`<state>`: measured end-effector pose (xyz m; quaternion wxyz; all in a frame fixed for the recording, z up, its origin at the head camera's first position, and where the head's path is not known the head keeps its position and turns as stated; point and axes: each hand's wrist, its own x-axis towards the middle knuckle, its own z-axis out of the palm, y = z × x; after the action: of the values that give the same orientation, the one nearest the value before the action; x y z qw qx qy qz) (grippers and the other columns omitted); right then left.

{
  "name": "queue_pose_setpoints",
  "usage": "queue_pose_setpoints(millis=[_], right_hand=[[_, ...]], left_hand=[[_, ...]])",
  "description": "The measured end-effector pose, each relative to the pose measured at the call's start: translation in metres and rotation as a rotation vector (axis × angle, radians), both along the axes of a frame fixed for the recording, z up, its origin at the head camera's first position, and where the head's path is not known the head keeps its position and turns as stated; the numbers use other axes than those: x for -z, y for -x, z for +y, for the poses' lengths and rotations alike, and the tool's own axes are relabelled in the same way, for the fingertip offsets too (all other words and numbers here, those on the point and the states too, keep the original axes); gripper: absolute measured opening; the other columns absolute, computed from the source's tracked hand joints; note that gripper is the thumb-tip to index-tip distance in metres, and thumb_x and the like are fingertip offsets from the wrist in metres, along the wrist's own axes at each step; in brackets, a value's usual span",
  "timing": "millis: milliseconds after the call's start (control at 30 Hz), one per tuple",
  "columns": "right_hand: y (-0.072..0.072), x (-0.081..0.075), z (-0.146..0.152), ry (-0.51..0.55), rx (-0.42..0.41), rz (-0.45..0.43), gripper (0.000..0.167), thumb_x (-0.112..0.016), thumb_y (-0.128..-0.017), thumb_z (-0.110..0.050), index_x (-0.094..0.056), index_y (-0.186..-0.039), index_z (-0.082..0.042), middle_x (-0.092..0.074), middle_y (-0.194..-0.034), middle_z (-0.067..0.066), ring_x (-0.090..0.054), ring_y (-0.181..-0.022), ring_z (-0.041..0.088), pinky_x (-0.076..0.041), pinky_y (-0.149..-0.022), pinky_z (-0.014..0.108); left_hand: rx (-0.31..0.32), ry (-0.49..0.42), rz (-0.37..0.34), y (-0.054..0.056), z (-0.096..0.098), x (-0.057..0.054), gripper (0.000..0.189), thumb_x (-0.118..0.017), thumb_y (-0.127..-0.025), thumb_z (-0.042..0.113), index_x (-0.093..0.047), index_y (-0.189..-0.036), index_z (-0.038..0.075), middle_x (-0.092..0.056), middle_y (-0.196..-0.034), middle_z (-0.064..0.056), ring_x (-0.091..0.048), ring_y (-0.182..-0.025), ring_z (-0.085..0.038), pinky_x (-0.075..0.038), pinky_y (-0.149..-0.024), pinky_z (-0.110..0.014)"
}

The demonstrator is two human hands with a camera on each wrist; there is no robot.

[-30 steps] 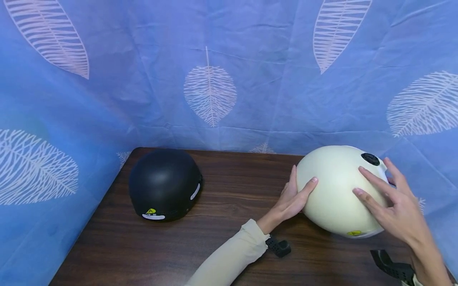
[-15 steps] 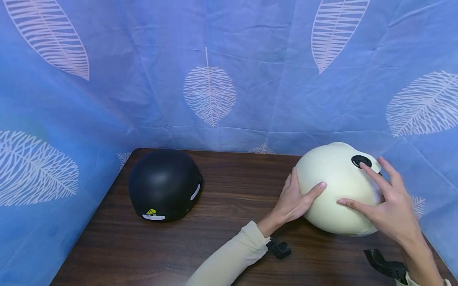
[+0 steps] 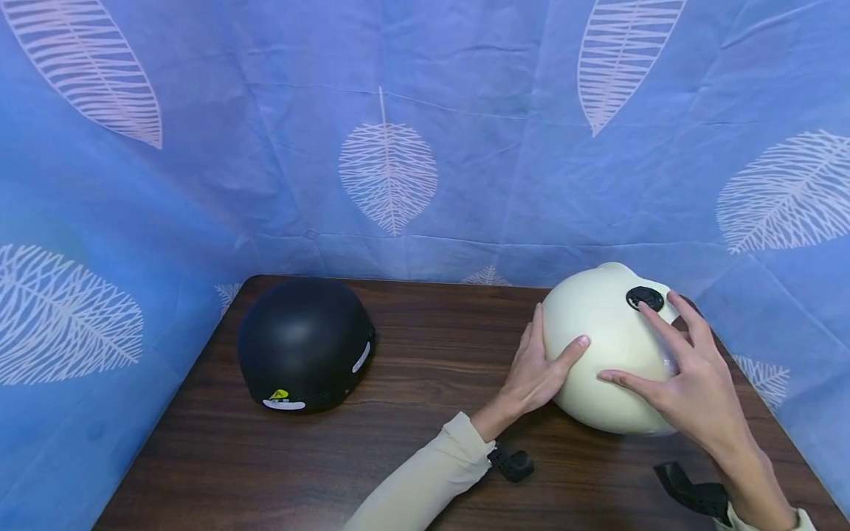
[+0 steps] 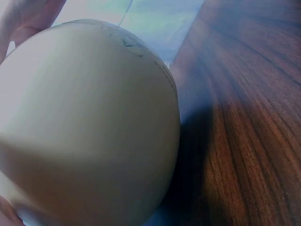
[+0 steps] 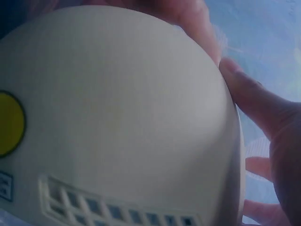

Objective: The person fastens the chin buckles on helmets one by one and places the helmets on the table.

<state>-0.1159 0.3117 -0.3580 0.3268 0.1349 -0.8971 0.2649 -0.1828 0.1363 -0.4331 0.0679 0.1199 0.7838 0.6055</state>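
A cream helmet [image 3: 598, 346] is at the right of the table in the head view, tipped so a round black vent [image 3: 645, 299] shows near its upper right. My left hand [image 3: 534, 372] holds its left side, thumb over the front and fingers behind. Spread across the right side, my right hand [image 3: 690, 376] grips it with the thumb on the shell and a fingertip by the vent. In the left wrist view the pale shell [image 4: 94, 117] fills most of the picture. The right wrist view shows a yellow sticker [image 5: 9, 123] and a grid-patterned strip [image 5: 117, 207] on it.
A black helmet [image 3: 305, 343] with white strips and a yellow label sits at the left of the dark wooden table [image 3: 425, 354]. Blue cloth [image 3: 478, 147] with white leaf prints hangs behind and beside the table. Black straps [image 3: 511, 464] stick out at both wrists.
The cream helmet has turned between my hands, its black vent shifting left, and the helmet has moved slightly left. My right hand has moved left with it; the yellow label is now out of the head view.
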Motion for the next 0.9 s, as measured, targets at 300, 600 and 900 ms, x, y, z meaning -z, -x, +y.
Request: queue_pose_setpoints(millis=[300,600,900], right_hand=[[0.001,0.002,-0.016,-0.111,0.026,0.041,0.109,-0.098,-0.047,-0.035,-0.054,-0.143,-0.008,-0.033,-0.156,0.023,-0.054,-0.101,0.038,-0.045,-0.065,0.057],[0.001,0.000,-0.026,-0.068,-0.013,0.036,0.095,-0.094,-0.059,-0.039,-0.056,-0.142,-0.011,-0.038,-0.155,0.019,-0.049,-0.123,0.054,-0.046,-0.073,0.067],[0.002,0.000,-0.029,-0.059,-0.091,0.081,0.086,-0.057,-0.082,-0.071,-0.058,-0.139,-0.007,-0.040,-0.153,0.020,-0.047,-0.133,0.038,-0.033,-0.102,0.007]], left_hand=[[-0.017,0.002,0.021,0.001,-0.007,-0.003,0.092,-0.054,-0.087,0.071,-0.006,-0.159,0.038,-0.025,-0.161,0.008,-0.041,-0.139,-0.023,-0.043,-0.104,-0.048],[0.021,0.040,0.164,0.009,-0.022,-0.004,0.073,-0.045,-0.094,0.065,-0.010,-0.155,0.049,-0.020,-0.164,-0.002,-0.033,-0.145,-0.032,-0.040,-0.105,-0.057],[-0.006,0.002,0.158,0.012,-0.027,-0.003,0.076,-0.052,-0.091,0.064,-0.010,-0.154,0.051,-0.030,-0.159,0.007,-0.044,-0.136,-0.022,-0.045,-0.101,-0.047]])
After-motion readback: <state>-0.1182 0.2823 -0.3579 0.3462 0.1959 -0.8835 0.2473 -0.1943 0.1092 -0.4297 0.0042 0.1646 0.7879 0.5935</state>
